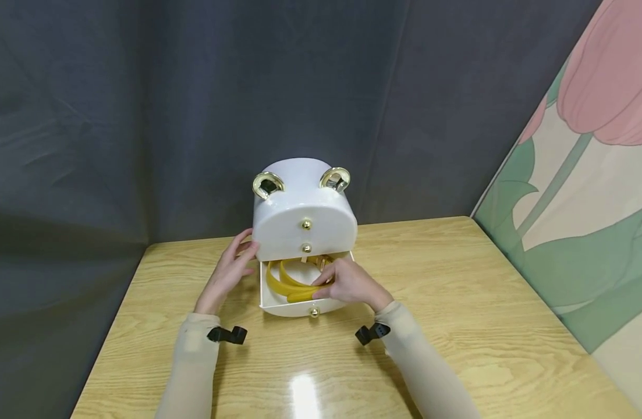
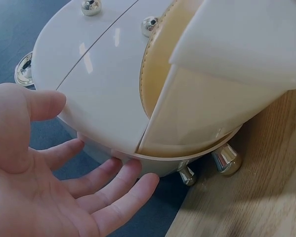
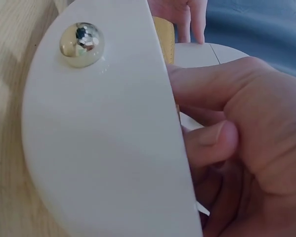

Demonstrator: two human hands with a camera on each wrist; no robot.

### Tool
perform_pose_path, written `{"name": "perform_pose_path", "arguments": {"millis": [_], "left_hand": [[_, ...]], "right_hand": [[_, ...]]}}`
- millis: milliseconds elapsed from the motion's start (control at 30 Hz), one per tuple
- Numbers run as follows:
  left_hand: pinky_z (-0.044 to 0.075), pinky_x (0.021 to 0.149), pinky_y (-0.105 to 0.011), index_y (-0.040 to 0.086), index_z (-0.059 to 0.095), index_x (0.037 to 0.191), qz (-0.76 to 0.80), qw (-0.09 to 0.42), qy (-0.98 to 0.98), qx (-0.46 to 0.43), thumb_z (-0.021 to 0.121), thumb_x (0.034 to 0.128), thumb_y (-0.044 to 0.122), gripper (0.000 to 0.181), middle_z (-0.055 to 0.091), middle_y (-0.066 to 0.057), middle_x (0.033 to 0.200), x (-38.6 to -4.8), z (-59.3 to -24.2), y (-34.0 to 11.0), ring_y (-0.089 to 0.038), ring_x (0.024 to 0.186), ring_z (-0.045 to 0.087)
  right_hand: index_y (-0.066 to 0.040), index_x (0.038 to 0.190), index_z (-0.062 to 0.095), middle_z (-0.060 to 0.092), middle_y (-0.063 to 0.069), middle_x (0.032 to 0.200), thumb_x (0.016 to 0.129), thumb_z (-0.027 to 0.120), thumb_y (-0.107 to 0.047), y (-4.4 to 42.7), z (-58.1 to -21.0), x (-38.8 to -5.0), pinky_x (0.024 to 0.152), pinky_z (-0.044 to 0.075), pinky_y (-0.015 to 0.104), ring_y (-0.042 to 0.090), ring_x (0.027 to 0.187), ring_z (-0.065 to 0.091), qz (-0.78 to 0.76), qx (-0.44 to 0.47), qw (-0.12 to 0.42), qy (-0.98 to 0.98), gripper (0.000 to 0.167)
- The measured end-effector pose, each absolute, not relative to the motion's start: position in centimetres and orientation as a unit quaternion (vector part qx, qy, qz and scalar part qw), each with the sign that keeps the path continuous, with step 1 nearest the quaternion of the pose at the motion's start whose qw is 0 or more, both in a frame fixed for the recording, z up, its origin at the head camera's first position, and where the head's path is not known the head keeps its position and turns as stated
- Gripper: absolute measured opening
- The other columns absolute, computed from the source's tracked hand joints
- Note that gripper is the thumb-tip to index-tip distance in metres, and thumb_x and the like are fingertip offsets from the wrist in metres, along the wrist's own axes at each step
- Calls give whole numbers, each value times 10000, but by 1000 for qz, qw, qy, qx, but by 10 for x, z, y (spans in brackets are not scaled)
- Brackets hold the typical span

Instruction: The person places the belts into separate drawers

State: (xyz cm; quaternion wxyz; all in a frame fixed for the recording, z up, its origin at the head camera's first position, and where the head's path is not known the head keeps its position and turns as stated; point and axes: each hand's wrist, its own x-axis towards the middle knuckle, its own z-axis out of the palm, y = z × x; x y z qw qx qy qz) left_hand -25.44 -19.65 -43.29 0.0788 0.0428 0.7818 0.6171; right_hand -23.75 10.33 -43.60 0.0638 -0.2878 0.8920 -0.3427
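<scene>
A white rounded box (image 1: pixel 305 233) with gold ring ears and gold knobs stands on the table, its bottom drawer (image 1: pixel 279 309) pulled out toward me. A yellow belt (image 1: pixel 280 285) lies coiled in that drawer, with its buckle at the back right. My right hand (image 1: pixel 349 282) reaches over the drawer's front and pinches the belt between thumb and fingers; in the right wrist view the drawer front hides the fingertips. My left hand (image 2: pixel 63 168) is at the box's left side, fingers spread and fingertips against the wall.
Under the box, small gold feet (image 2: pixel 227 159) rest on the wooden table (image 1: pixel 431 291). A dark curtain (image 1: pixel 205 116) hangs right behind the box. On the right, a panel with printed tulips (image 1: pixel 603 233) borders the table. A black wrist camera (image 1: pixel 373 333) sits on each forearm.
</scene>
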Motion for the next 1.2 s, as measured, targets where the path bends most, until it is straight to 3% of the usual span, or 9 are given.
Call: {"name": "perform_pose_path", "arguments": {"millis": [333, 500, 767, 933, 1100, 1200], "left_hand": [[441, 1185, -652, 222, 203, 1720, 620, 78, 779, 46, 464, 1136, 476, 688, 311, -226, 1717, -254, -432, -197, -450, 1517, 430], [443, 1184, -650, 218, 195, 1721, 619, 76, 780, 48, 463, 1137, 477, 693, 310, -232, 1715, -254, -432, -196, -455, 1521, 425], [444, 1183, -653, 220, 197, 1720, 616, 76, 782, 51, 451, 1138, 486, 689, 306, -224, 1720, -254, -432, -197, -451, 1518, 430], [451, 1175, -656, 215, 208, 1717, 617, 74, 782, 53, 450, 1141, 474, 677, 317, -232, 1712, -255, -432, -200, -454, 1503, 445], [468, 1162, -648, 204, 213, 1716, 617, 68, 781, 58, 450, 1144, 461, 670, 334, -236, 1701, -255, -434, -199, -455, 1481, 467], [471, 1159, -647, 203, 221, 1714, 618, 67, 781, 58, 452, 1143, 459, 667, 346, -234, 1697, -256, -434, -198, -455, 1478, 475]], "right_hand": [[-191, 888, 889, 828, -73, 862, 816, 922, -152, 92, -427, -247, 709, 561, 176, -44, 731, 649, -251, -297, 111, 915, 89], [-189, 878, 883, 809, -87, 797, 842, 903, -136, 87, -425, -253, 610, 523, 184, -15, 618, 591, -242, -276, 161, 916, 67], [-231, 914, 882, 788, -104, 781, 908, 876, -277, 91, -433, -258, 453, 414, 189, 27, 451, 478, -341, -265, 217, 875, 46], [-256, 874, 882, 774, -108, 758, 931, 844, -351, 92, -436, -259, 494, 369, 193, 22, 505, 461, -354, -282, 227, 862, 117], [-229, 797, 874, 769, -134, 724, 864, 885, -358, 87, -435, -260, 603, 434, 181, 4, 632, 538, -289, -256, 211, 898, 146], [-208, 742, 858, 752, -127, 687, 823, 901, -350, 82, -434, -261, 603, 439, 190, 32, 651, 548, -264, -226, 218, 912, 168]]}}
